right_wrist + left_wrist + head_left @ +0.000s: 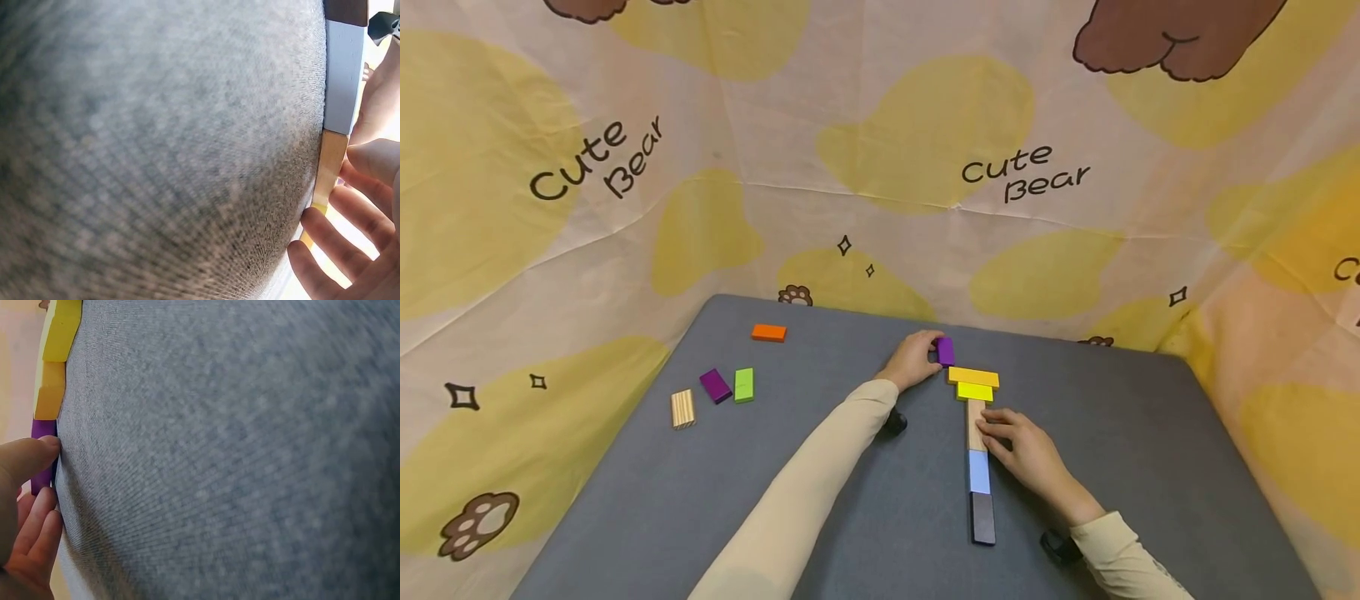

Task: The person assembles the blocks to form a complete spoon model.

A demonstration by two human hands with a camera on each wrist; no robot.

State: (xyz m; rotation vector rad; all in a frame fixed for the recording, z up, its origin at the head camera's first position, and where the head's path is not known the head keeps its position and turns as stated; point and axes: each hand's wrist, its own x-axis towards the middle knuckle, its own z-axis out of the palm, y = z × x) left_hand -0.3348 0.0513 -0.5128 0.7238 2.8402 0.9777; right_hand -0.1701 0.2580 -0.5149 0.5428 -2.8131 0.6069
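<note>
Purple block point(946, 352), rectangular, smooth-faced: pinched by left hand point(913, 360) just beside yellow-orange bar point(973, 377), on grey, fabric-textured tabletop point(1127, 433). Right hand point(1026, 450): fingers loosely spread at pale wooden block point(975, 427).

A purple block point(946, 352) sits pinched in the left hand point(913, 360); an amber block point(973, 377) lies right of it. Beside the right hand point(1032, 458), a pale wooden block point(974, 429) lies flat, touching a blue block point(979, 472).

High head view (wrist views low)
</note>
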